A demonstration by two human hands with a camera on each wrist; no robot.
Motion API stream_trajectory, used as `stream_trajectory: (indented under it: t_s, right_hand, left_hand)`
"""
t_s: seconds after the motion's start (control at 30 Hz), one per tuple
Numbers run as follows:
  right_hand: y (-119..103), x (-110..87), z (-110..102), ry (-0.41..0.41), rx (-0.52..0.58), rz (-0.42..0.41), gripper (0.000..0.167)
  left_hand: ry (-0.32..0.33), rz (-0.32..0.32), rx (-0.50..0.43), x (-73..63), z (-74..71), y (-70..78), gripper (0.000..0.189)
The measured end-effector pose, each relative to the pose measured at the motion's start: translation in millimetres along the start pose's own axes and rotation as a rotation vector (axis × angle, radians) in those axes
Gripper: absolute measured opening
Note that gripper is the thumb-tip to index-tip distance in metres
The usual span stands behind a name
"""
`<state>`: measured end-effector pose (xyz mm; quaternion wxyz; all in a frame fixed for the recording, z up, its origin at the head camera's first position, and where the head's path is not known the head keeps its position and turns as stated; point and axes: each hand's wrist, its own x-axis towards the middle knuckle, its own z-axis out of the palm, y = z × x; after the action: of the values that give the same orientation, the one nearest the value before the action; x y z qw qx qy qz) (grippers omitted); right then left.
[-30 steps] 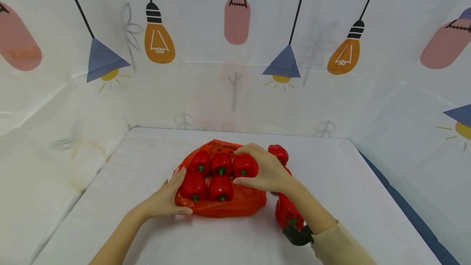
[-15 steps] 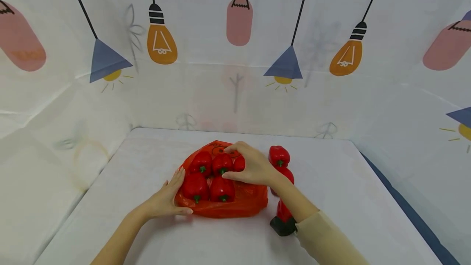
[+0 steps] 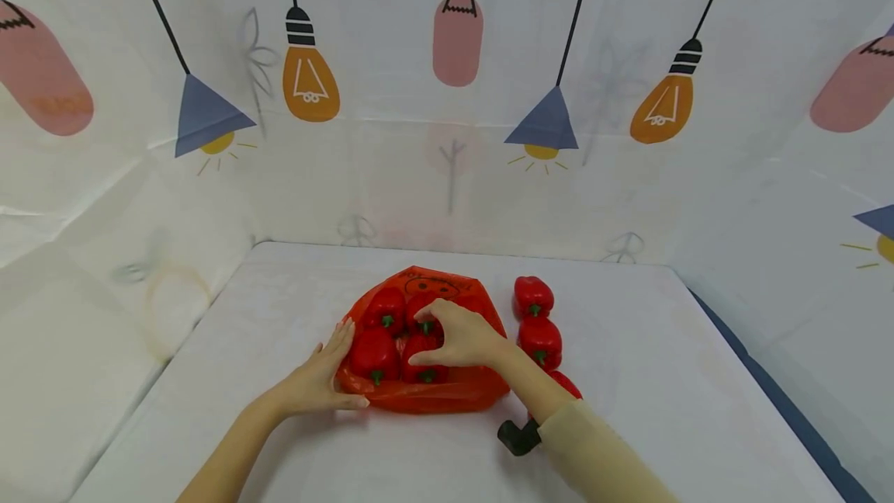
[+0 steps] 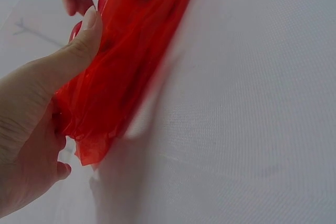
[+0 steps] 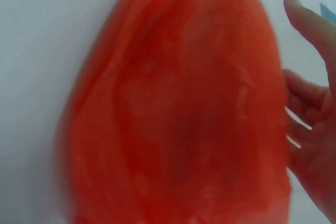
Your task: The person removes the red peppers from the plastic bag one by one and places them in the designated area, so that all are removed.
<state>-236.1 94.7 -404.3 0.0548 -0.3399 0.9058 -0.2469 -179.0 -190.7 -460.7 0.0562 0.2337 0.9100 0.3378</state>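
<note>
An orange-red plastic bag (image 3: pixel 454 398) with a printed face lies on the white table, several red bell peppers (image 3: pixel 374 355) bunched in it. My left hand (image 3: pixel 314 383) grips the bag's left end. In the left wrist view, its thumb (image 4: pixel 79 48) lies over the bag and the fingers are behind. My right hand (image 3: pixel 461 338) hovers over the peppers, thumb and fingers spread in a loose arc at the lower middle pepper (image 3: pixel 417 343), gripping nothing. From the right wrist view, that hand (image 5: pixel 317 124) shows relaxed fingers beyond the bag's side.
To the bag's right, three more bell peppers stand in a column: a far one (image 3: pixel 534 296), a middle one (image 3: pixel 540 341) and a near one (image 3: pixel 564 383) partly behind the right forearm. A black wrist device (image 3: pixel 518 438) sits by the right sleeve. A patterned cloth backdrop rises behind the table.
My right hand has moved left and nearer, from the bag's upper right pepper to the lower middle one. The left hand keeps its place on the bag.
</note>
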Motion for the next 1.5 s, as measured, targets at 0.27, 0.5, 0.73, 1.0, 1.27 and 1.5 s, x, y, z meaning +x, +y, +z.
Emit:
stream_trajectory:
  t_s: [0.27,0.5,0.73,1.0,1.27,1.5]
  right_hand:
    - [5,-0.3,19,-0.072,-0.069,0.095,0.077]
    - [5,-1.2,35,-0.114,-0.092,0.125,0.087]
    - [5,-1.3,37,-0.101,-0.026,0.116,0.08]
    - [3,-7.3,30,0.009,0.01,0.102,0.076]
    - [-1,-15.6,14,0.161,0.075,0.034,0.073]
    - [-2,-19.4,6,0.296,0.089,-0.059,0.077]
  left_hand:
    - [-0.001,0.002,-0.002,-0.5,-0.1,0.8,0.122]
    - [-0.004,0.001,-0.002,0.1,1.0,-0.7,0.122]
    - [-0.003,-0.003,-0.002,0.7,1.8,-1.7,0.123]
    - [-0.005,-0.008,-0.003,0.2,2.1,-1.4,0.123]
    - [-0.01,-0.005,-0.013,-0.3,0.8,0.2,0.122]
    - [-0.013,-0.007,-0.005,0.1,0.6,-1.0,0.121]
